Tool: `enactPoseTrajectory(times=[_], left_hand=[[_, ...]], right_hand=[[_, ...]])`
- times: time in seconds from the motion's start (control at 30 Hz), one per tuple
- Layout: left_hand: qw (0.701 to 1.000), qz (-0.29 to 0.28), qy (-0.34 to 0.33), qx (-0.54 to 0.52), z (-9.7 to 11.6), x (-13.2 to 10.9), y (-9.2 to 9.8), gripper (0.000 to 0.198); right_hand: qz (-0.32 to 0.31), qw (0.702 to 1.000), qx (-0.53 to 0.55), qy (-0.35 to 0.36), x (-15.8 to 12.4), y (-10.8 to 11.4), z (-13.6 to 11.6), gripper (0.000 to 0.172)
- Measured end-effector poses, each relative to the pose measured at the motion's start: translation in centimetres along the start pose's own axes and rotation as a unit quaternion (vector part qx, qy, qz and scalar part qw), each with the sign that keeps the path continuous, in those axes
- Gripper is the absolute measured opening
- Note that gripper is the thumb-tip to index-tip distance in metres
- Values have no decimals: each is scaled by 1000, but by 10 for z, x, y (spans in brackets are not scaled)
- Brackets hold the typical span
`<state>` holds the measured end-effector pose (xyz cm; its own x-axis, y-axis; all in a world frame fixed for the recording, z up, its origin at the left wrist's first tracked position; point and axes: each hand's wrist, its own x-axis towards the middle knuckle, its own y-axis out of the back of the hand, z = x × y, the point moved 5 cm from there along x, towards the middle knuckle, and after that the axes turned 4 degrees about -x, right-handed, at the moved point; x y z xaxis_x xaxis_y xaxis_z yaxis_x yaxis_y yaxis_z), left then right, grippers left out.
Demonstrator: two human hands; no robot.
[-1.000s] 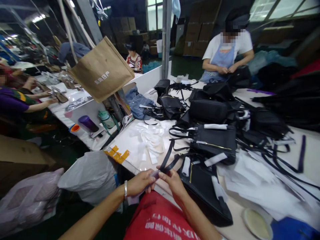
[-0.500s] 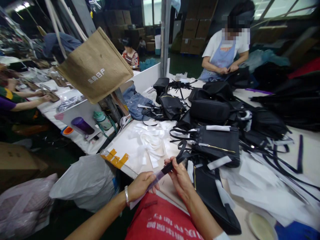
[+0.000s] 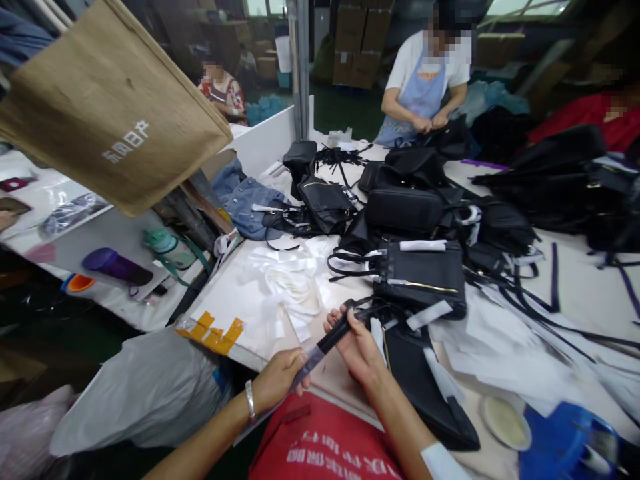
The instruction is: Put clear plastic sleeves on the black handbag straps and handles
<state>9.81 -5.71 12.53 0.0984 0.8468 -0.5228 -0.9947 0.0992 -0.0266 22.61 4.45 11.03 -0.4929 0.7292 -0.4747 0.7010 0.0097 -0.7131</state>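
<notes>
My left hand (image 3: 279,378) is closed on the lower end of a clear plastic sleeve (image 3: 309,361) that covers a black bag strap (image 3: 336,331). My right hand (image 3: 356,343) is wrapped round the strap a little higher up. The strap runs up to a black handbag (image 3: 417,373) lying flat on the table in front of me. Both hands hover over the near table edge, above a red cloth (image 3: 325,443) on my lap. A silver bangle (image 3: 249,400) sits on my left wrist.
More black bags (image 3: 423,273) and loose straps cover the white table (image 3: 585,287). White paper strips (image 3: 295,283) lie left of them. A tan jute bag (image 3: 115,113) hangs at upper left. A person in a blue apron (image 3: 425,87) works across the table. A white plastic sack (image 3: 145,393) sits below.
The sleeve has slid further along the strap as my left hand pulled down and my right hand moved up the strap. The camera has tilted down and to the right.
</notes>
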Motion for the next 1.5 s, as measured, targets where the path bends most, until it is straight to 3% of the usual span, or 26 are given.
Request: enactPoseTrajectory(times=[0.13,0.27,0.43,0.57,0.73,0.83,0.93,1.0,1.2,1.33,1.5], left_hand=[[1000,-22,0,-17,4,7,2,52],[999,-20,-12,-26,12,15,-4,52],[1000,0,1,-25,13,20,-8,49],[999,18,17,-37,13,23,-14,48],[999,20,4,-34,22,29,-23,46],[1000,22,17,-12,22,33,-25,46],[999,32,31,-3,20,37,-26,47],[999,31,33,-6,22,40,-28,47],[999,-6,41,-20,33,43,-42,46],[999,18,29,-17,38,44,-46,45],[994,53,37,-87,42,45,-51,32]], right_hand=[[35,997,-33,62,-1,-3,5,27],[4,997,-81,15,-15,-14,29,30],[-10,998,17,-57,2,-5,13,36],[22,998,52,-20,6,3,8,28],[-27,999,-19,-33,-9,1,21,31],[-16,997,40,-71,0,13,8,33],[36,993,100,-45,10,25,-8,29],[49,996,77,-8,8,25,-12,28],[62,998,-9,15,-9,30,-26,33],[94,991,-65,68,-3,43,-51,32],[105,984,-103,102,-1,45,-59,28]])
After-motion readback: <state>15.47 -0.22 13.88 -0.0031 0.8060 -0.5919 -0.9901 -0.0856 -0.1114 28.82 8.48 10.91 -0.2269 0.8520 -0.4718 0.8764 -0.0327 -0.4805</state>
